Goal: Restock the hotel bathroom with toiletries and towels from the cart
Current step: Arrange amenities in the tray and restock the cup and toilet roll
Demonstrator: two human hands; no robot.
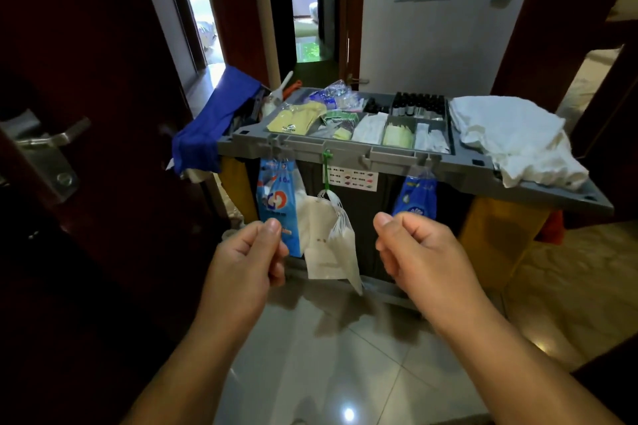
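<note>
Two curled, empty hands, left hand (244, 256) and right hand (419, 248), before cart (386, 152); blue packet (276, 198) seemingly reads "16".

**Grey cart, blue and yellow trimmings**

The cart (379, 148) is grey and the towels (507, 134) white. The cloth (207, 128) is deep blue. The left packet (276, 203) is blue with red-and-white print, the right packet (416, 197) blue with white print. The bottles (419, 103) are dark, the sachets (297, 117) pale yellow, the side bag (497, 238) yellow, the tie (327, 166) green and the door (86, 45) dark red-brown.
</note>
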